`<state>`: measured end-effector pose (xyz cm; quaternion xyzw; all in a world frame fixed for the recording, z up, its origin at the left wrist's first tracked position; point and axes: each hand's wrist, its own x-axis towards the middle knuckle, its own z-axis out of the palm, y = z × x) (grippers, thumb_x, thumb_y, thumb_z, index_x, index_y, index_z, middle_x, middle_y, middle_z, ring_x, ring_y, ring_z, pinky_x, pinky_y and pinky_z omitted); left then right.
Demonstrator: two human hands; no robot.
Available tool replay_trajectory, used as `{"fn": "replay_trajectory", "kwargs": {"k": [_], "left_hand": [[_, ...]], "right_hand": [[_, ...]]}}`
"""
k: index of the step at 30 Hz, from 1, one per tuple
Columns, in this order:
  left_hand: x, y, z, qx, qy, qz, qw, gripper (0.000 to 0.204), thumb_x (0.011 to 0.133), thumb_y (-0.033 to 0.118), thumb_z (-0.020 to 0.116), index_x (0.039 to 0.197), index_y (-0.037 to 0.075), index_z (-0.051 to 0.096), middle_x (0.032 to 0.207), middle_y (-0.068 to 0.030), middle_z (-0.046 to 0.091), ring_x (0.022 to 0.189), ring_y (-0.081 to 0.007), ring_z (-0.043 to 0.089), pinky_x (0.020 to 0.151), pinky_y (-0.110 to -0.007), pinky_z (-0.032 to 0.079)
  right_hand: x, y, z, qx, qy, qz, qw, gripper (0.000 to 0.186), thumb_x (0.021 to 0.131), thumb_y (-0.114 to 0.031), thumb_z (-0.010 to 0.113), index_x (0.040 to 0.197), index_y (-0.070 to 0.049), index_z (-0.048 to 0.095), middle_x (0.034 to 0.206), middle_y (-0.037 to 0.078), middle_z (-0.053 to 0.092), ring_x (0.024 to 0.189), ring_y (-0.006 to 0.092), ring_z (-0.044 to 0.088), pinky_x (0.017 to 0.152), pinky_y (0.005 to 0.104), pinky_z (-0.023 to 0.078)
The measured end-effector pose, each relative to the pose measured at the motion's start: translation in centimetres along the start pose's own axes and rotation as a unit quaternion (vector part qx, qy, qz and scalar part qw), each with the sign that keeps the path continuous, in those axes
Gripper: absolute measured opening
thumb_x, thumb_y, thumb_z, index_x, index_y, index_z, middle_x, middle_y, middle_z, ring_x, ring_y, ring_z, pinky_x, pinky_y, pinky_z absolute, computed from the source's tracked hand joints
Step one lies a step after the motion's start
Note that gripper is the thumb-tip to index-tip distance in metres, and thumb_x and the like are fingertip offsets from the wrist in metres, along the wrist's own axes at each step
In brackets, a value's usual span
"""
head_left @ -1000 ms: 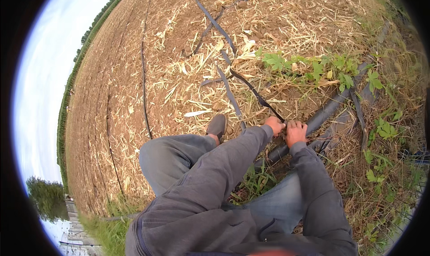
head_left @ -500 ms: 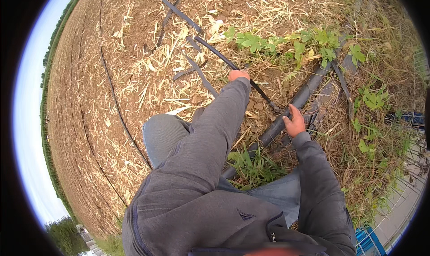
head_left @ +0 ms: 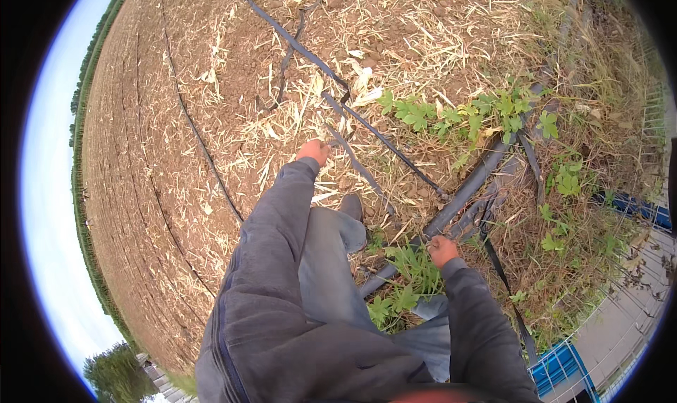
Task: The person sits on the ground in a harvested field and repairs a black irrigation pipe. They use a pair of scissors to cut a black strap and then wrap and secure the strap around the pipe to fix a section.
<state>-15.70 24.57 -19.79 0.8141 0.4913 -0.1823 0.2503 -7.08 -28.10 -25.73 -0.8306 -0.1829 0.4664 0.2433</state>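
Observation:
My left hand (head_left: pixel 314 152) is closed at the end of a flat dark strip of drip tape (head_left: pixel 358 165), which lies over the straw-strewn soil. A thin black tube (head_left: pixel 395 150) runs past it, joining the thick black pipe (head_left: pixel 469 186) at its lower end. Beside that pipe, my right hand (head_left: pixel 442 251) is closed, its fingers curled; whatever they may hold is too small to make out. A loose black strap (head_left: pixel 499 267) hangs to the right of this hand.
My boot (head_left: pixel 352 209) stands near the strip. Green leafy weeds (head_left: pixel 416 269) grow around the pipe. Long drip lines (head_left: pixel 189 117) cross the field at left. A wire mesh (head_left: pixel 613 325) and a blue object (head_left: pixel 564 368) are at lower right.
My left hand has let go of the thin black tube and moved left and down to the drip tape. My right hand has moved down along the pipe, its fingers closing.

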Motion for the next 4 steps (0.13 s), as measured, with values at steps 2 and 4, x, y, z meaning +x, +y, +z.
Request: {"fn": "replay_trajectory", "kwargs": {"k": [2,4], "left_hand": [[-7.2,-9.5,-1.3,0.023,0.017,0.024,0.999,0.034,0.089,0.038,0.066,0.1,0.007,0.075,0.097,-0.0223,0.072,0.096,-0.0409,0.068,0.088,-0.049,0.053],[-16.0,-14.1,-1.8,0.182,-0.129,0.01,0.975,0.031,0.09,0.034,0.064,0.104,0.008,0.074,0.1,-0.0203,0.072,0.095,-0.0368,0.07,0.083,-0.048,0.054]], "right_hand": [[-3.4,-2.6,-0.5,-0.016,-0.02,0.022,0.999,0.044,0.083,-0.023,0.075,0.123,-0.005,0.068,0.107,0.02,0.073,0.099,0.0342,0.07,0.088,0.0422,0.055],[-7.2,-3.1,-2.3,-0.037,-0.012,0.053,0.998,0.04,0.081,-0.026,0.075,0.115,-0.006,0.072,0.105,0.019,0.073,0.098,0.0352,0.07,0.088,0.0415,0.055]]}}
